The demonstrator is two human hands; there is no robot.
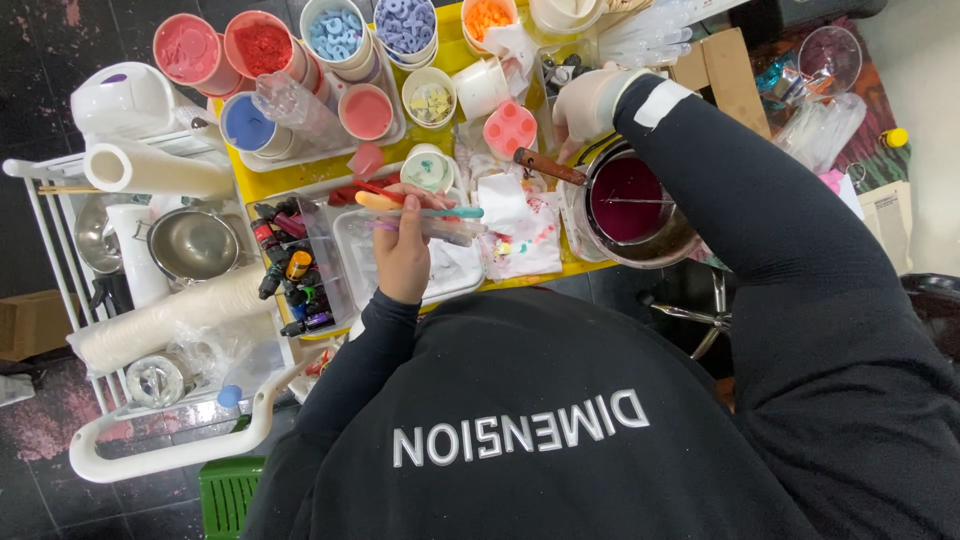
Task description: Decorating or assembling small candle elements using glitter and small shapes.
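Observation:
My left hand (403,250) is bare and grips a bundle of thin tools (430,212): a teal stick, an orange-tipped spatula and a clear one, held over a white tray (350,232). My right hand (585,100) wears a whitish glove and rests at the wooden handle (547,166) of a metal pot (668,246). The pot holds dark magenta liquid (625,200) with a thin rod lying across it. Black sleeves cover both arms.
Cups of coloured pieces (262,45) in red, blue, purple and orange crowd the yellow table (300,172). Small dye bottles (290,270) stand left of the tray. A white cart (150,455) at the left carries steel bowls (192,243) and a paper roll (150,168).

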